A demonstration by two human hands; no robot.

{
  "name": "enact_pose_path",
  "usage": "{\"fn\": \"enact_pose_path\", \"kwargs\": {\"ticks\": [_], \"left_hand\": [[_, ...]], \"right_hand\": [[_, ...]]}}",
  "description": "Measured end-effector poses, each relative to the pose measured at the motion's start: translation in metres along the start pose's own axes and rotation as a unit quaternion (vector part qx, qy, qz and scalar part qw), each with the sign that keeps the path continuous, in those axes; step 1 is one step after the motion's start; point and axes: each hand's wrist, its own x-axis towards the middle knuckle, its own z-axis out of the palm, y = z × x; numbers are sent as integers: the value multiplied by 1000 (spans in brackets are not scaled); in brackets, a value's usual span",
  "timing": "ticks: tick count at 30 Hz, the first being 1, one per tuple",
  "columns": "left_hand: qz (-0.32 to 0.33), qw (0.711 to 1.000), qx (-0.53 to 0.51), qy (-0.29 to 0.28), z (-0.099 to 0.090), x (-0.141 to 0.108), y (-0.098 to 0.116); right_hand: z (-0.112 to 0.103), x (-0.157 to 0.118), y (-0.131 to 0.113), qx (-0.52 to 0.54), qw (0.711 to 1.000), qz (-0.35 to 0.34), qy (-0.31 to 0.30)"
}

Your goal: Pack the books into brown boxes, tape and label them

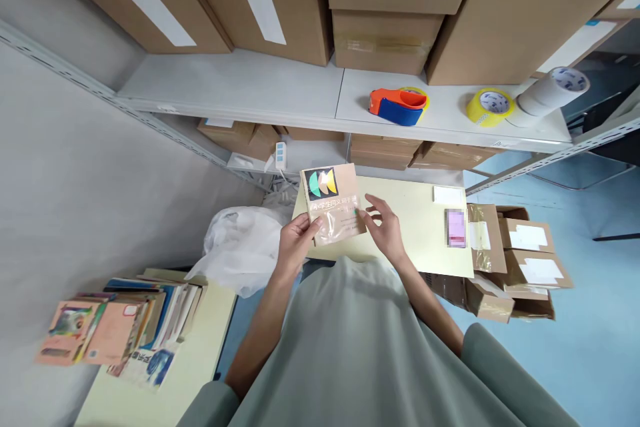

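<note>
A small tan book (336, 213) with green, cream and yellow half-circles on a dark square and Chinese lettering is held up over the pale yellow table (400, 240). Its cover has a glossy, plastic-like shine near the bottom. My left hand (296, 240) grips the lower left corner, thumb on the front and fingers behind. My right hand (384, 227) is at the book's right edge with its fingers apart and curved. The thumb tip comes close to the cover; whether it touches I cannot tell.
A shelf (240, 83) ahead bears cardboard boxes (280, 0), an orange-and-blue tape dispenser (400, 107) and tape rolls (490, 107). A phone (455, 228) lies on the table's right. White plastic bags (240, 247) and stacked books (150, 307) are at left, cartons (530, 260) at right.
</note>
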Motion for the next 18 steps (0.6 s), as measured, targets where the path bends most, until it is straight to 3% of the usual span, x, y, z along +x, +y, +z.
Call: {"fn": "enact_pose_path", "kwargs": {"ticks": [2, 7, 11, 14, 16, 18], "left_hand": [[28, 999, 20, 26, 9, 1, -3], [114, 981, 142, 72, 46, -12, -21], [220, 944, 239, 63, 67, -25, -33], [263, 943, 203, 15, 60, -21, -28], [228, 960, 159, 39, 44, -10, -18], [151, 983, 82, 62, 26, 3, -7]], "right_hand": [[3, 1, -7, -9, 1000, -16, 12], [31, -8, -26, 0, 998, -12, -64], [37, -6, -32, -66, 998, 5, 14], [21, 6, -31, -29, 999, 14, 38], [7, 14, -32, 32, 999, 15, 5], [-5, 18, -32, 99, 994, 19, -40]]}}
